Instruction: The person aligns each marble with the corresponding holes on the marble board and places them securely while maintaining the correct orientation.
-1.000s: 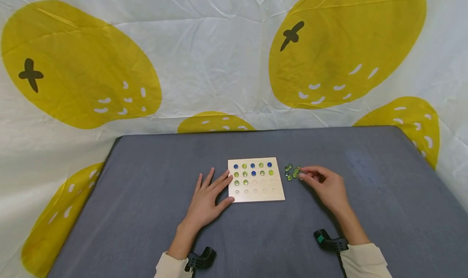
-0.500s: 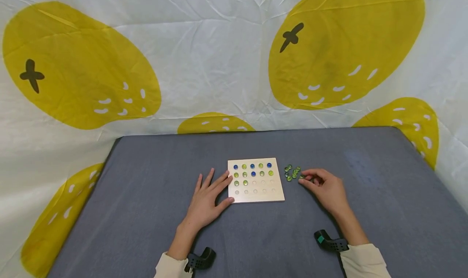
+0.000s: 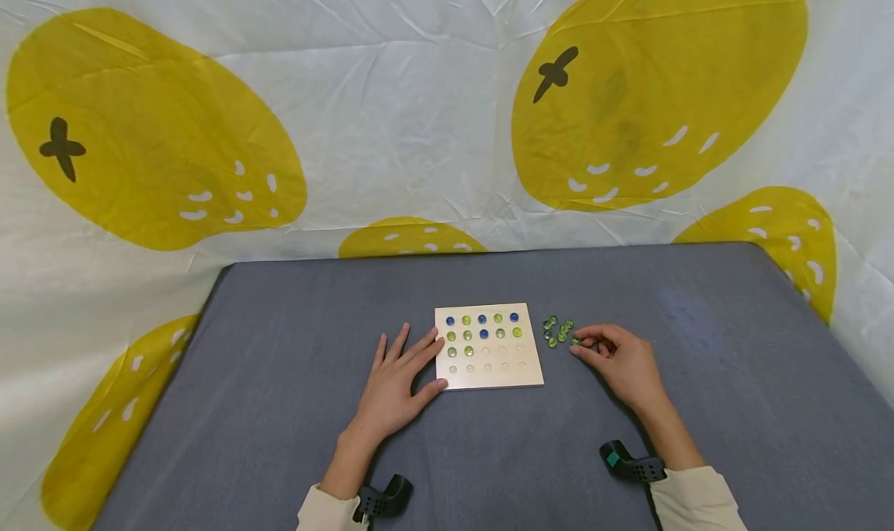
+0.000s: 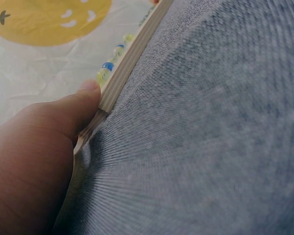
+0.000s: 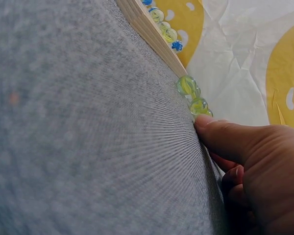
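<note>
A pale wooden board [image 3: 522, 369] with rows of round hollows lies flat on the table. Green and blue glass marbles fill its two far rows, and two green ones sit at the left of the third row. My left hand [image 3: 391, 387] rests with fingers spread on the board's left edge, the thumb at its near left corner. Right of the board, my right hand [image 3: 625, 364] pinches a green marble [image 3: 576, 342] between thumb and forefinger, low over the cloth. Several loose green marbles [image 3: 563, 333] lie beside those fingertips. In the right wrist view the thumb partly hides the marbles.
A grey cloth [image 3: 314, 306] covers the table. Behind it hangs a white sheet [image 3: 412, 127] printed with large yellow shapes. Each wrist wears a black camera mount, one on the left [image 3: 386, 498] and one on the right [image 3: 632, 463].
The fingers of my right hand have shifted slightly and a green marble now shows between their tips, a little apart from the loose ones. The left hand and the board hold still.
</note>
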### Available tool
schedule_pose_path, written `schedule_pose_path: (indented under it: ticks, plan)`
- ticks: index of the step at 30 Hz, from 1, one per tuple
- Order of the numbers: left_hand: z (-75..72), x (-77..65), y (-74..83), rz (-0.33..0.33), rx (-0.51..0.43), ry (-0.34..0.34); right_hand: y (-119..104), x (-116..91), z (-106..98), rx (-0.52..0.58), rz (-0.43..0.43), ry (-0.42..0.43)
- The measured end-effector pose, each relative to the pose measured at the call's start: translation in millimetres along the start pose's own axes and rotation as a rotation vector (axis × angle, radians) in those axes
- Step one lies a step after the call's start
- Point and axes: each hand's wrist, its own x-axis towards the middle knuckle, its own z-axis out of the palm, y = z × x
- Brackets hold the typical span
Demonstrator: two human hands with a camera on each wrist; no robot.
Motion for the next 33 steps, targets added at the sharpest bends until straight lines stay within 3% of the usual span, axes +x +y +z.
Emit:
schedule_pose_path:
  ticks: [33]
  plan:
    - [3.1, -2.8, -2.3, 0.017, 0.004, 0.018, -2.1, -0.5, 1.0, 0.008, -0.003, 0.004]
